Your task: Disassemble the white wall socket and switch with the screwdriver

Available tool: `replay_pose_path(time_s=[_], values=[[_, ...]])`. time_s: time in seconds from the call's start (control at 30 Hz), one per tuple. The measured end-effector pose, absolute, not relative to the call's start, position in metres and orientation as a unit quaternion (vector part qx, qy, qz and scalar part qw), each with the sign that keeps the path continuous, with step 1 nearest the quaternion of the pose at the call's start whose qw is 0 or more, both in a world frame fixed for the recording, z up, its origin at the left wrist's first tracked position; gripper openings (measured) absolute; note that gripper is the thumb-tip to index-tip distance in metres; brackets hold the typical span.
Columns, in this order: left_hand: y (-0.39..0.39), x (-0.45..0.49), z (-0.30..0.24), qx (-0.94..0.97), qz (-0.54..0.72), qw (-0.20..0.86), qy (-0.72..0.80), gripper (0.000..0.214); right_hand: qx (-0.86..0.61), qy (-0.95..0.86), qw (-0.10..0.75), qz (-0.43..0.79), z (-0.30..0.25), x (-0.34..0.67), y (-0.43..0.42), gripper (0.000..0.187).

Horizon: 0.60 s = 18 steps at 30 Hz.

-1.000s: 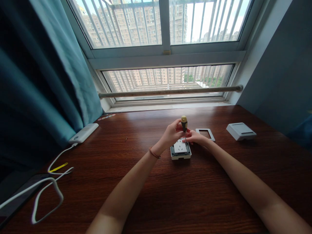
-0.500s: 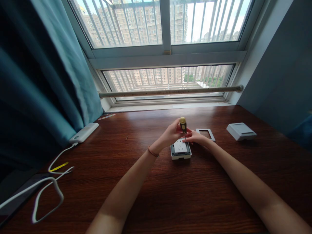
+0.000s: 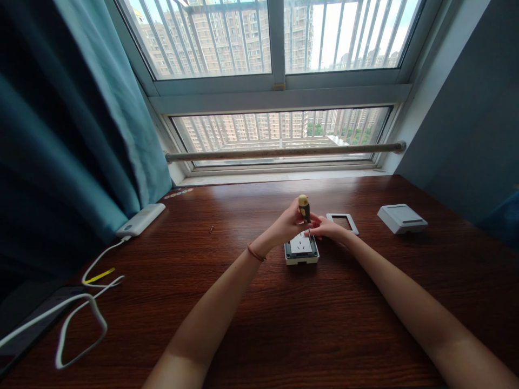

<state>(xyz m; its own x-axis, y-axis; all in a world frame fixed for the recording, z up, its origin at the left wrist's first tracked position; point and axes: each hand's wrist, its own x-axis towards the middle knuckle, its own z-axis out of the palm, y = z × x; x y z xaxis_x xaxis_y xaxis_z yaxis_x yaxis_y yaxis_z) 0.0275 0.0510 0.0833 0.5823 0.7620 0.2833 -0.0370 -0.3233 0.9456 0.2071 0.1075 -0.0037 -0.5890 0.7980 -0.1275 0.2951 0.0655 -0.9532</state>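
My left hand (image 3: 292, 220) is wrapped round a screwdriver (image 3: 304, 208) with a yellow and black handle, held nearly upright. Its thin shaft points down at the right side of a white wall socket (image 3: 300, 246), whose dark mounting frame is exposed on a white box. From the right, my right hand (image 3: 326, 228) has its fingers closed at the back right corner of the socket, close beside the shaft. The screwdriver's tip and some of the right fingertips are too small to make out. Just behind the right hand lies a white cover frame (image 3: 353, 223).
On the right of the brown wooden table (image 3: 251, 346) stands a white box (image 3: 402, 218). A small screw (image 3: 211, 229) lies left of my hands. At far left are a white power strip (image 3: 141, 220), its looped cable (image 3: 106, 324) and a blue curtain (image 3: 133, 135).
Both hands, the screwdriver and the socket keep nearly the same places. The screwdriver handle leans very slightly more to the left; the whole view has shifted a little.
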Motion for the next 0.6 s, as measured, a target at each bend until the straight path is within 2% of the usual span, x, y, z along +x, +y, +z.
replay_pose_path(time_s=[0.1, 0.17, 0.37, 0.43, 0.5, 0.6], values=[[0.053, 0.029, 0.080, 0.750, 0.398, 0.398, 0.347, 0.068, -0.394, -0.696, 0.227, 0.556, -0.004, 0.207, 0.107, 0.035], [0.053, 0.030, 0.079, 0.756, 0.404, 0.360, 0.367, 0.071, -0.394, -0.697, 0.225, 0.556, -0.004, 0.207, 0.108, 0.035], [0.052, 0.030, 0.083, 0.709, 0.406, 0.528, 0.232, 0.071, -0.397, -0.694, 0.223, 0.558, -0.005, 0.207, 0.109, 0.037], [0.053, 0.030, 0.082, 0.703, 0.401, 0.538, 0.238, 0.075, -0.398, -0.693, 0.230, 0.556, -0.005, 0.207, 0.108, 0.037], [0.053, 0.031, 0.078, 0.713, 0.418, 0.487, 0.281, 0.077, -0.398, -0.693, 0.234, 0.553, -0.005, 0.207, 0.107, 0.036], [0.049, 0.036, 0.072, 0.724, 0.463, 0.354, 0.370, 0.065, -0.395, -0.696, 0.234, 0.552, -0.006, 0.207, 0.107, 0.035]])
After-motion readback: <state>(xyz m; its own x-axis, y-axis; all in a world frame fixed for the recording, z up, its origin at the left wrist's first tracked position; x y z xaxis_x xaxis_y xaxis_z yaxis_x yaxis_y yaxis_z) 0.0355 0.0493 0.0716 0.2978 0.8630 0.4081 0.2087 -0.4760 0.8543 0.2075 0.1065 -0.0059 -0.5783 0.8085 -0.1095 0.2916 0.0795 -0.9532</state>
